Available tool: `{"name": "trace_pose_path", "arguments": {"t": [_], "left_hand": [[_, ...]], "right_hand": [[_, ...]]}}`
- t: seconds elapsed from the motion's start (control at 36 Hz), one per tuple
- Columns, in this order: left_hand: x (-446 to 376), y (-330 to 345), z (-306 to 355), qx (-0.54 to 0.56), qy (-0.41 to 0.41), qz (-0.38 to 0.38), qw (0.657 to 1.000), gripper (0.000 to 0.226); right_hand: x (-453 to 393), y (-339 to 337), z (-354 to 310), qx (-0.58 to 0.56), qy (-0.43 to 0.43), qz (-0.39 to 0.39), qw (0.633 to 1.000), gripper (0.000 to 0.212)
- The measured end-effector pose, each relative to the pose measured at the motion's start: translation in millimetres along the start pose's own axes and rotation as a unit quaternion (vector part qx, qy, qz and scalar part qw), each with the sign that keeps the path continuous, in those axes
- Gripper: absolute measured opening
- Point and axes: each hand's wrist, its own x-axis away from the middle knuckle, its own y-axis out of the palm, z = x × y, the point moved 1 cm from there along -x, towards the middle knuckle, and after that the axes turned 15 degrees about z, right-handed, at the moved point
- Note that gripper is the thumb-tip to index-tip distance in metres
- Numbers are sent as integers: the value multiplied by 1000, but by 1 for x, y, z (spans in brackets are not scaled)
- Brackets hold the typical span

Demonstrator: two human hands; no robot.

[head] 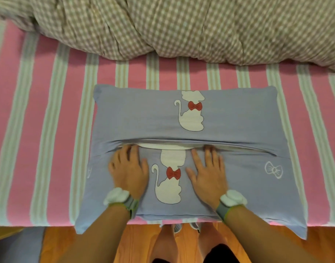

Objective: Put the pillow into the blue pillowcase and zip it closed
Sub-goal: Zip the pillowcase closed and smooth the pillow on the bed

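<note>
1. Left hand (129,168), 7 o'clock: my fingers spread, pressing the pillowcase (239,114) flat, tips at the opening.
2. Right hand (207,170), 5 o'clock: the same.
3. Pillow (163,146), centre: white sliver in the unzipped slit.
4. Quilt (182,25), 12 o'clock: bunched clear.

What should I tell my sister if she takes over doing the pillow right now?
Left hand: flat on the near half of the blue pillowcase, fingertips at the opening's edge.
Right hand: the same, a bit further right.
The pillowcase lies on the striped sheet, near edge hanging over the bed.
Done: the white pillow is inside, a strip showing through the opening between the hands.
Left: tuck that strip in and zip the opening closed. The zip pull isn't visible.
</note>
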Motion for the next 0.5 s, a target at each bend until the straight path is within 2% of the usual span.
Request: {"name": "trace_pose_path", "arguments": {"t": [0.08,0.19,0.25,0.33,0.39,0.5], "left_hand": [[16,-3,-9,-51,90,-67,992,63],[16,-7,-23,-57,99,-84,990,65],[8,-12,-18,-46,94,-60,993,55],[-19,-21,-12,-29,121,24,992,30],[-41,-21,-8,-20,192,47,980,26],[-76,-10,1,-33,352,29,935,28]], "right_hand": [[-18,1,-5,28,37,-21,999,62],[-15,2,-17,57,42,3,997,61],[-10,-1,-21,64,54,16,996,61],[-10,0,-30,82,68,23,994,59],[-10,2,-37,94,72,41,992,57],[-11,1,-47,132,53,53,989,51]]}}
